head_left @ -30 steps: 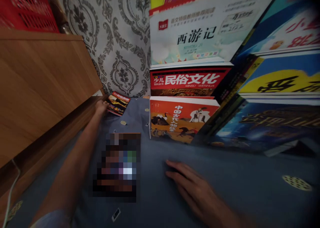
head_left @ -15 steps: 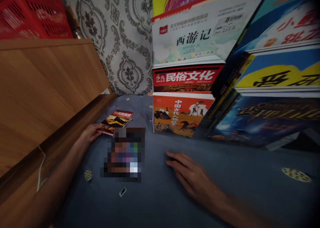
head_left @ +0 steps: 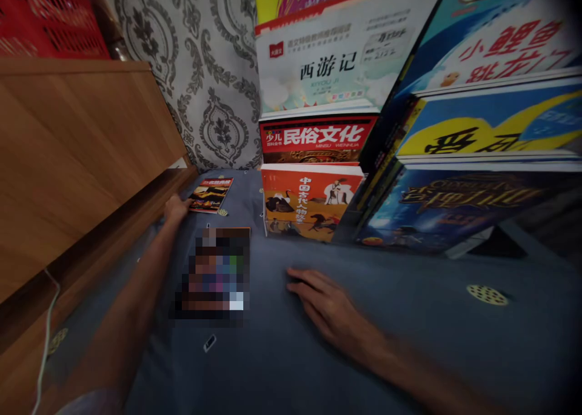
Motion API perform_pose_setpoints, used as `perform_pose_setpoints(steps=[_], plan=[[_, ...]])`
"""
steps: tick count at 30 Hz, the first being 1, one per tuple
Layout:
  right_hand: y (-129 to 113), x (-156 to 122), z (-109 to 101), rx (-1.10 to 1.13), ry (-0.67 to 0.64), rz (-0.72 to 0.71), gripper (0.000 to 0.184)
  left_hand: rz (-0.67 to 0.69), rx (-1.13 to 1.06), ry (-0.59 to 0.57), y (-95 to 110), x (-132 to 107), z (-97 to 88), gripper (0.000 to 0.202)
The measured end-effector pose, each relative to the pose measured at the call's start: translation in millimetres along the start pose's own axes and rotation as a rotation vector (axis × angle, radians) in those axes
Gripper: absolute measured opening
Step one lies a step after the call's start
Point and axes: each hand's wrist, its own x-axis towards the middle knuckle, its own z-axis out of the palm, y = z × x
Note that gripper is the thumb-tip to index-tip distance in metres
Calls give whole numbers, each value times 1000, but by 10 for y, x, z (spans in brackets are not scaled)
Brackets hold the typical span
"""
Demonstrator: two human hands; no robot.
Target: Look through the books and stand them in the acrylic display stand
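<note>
At the far left, my left hand [head_left: 177,208] pinches the left edge of a thin book [head_left: 211,195] with a red title band and a dark orange picture. That book lies low over the blue-grey sheet [head_left: 268,354], close to the wall. Nearer to me lies a second book [head_left: 216,269] whose cover is blurred into blocks; neither hand touches it. My right hand [head_left: 325,303] rests on the sheet to the right of it, empty, fingers stretched forward and a little apart.
Several books stand in tiers at the right, an orange one [head_left: 311,200] at the front left and a dark blue one [head_left: 436,203] beside it. A wooden board [head_left: 82,160] borders the left, with a red basket [head_left: 50,18] above and a white cable [head_left: 48,336] below.
My left hand has moved the red-banded book farther away, toward the wall, apart from the blurred book. My right hand stays on the sheet. The whole view has shifted slightly.
</note>
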Motion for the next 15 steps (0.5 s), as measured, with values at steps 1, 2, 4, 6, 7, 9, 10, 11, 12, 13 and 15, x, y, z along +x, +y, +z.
perform_pose_setpoints(steps=[1, 2, 4, 6, 7, 9, 10, 11, 12, 13, 15], plan=[[2, 0, 4, 6, 2, -1, 34, 56, 112, 26, -30, -55, -53, 41], [4, 0, 9, 12, 3, -1, 34, 102, 178, 47, -66, -128, -98, 43], [2, 0, 19, 16, -1, 5, 34, 250, 280, 6, -157, -333, -152, 43], [-3, 3, 28, 14, -3, -3, 33, 436, 307, -122, -278, -615, -155, 43], [-7, 7, 33, 10, -3, -12, 33, 516, 278, -182, -345, -776, -141, 46], [-13, 16, 42, 3, -5, -26, 32, 631, 274, -245, -475, -1104, -103, 56], [-16, 21, 46, 2, -10, -27, 32, 658, 289, -267, -530, -1257, -86, 59], [-18, 26, 49, -1, -17, -21, 32, 652, 308, -270, -574, -1396, -76, 61], [-19, 30, 52, -8, -25, -7, 33, 650, 325, -281, -606, -1519, -73, 62], [-19, 34, 55, -16, -28, 11, 32, 648, 338, -288, -626, -1627, -78, 63], [-13, 37, 62, -31, -28, 63, 33, 661, 348, -304, -637, -1814, -106, 63]])
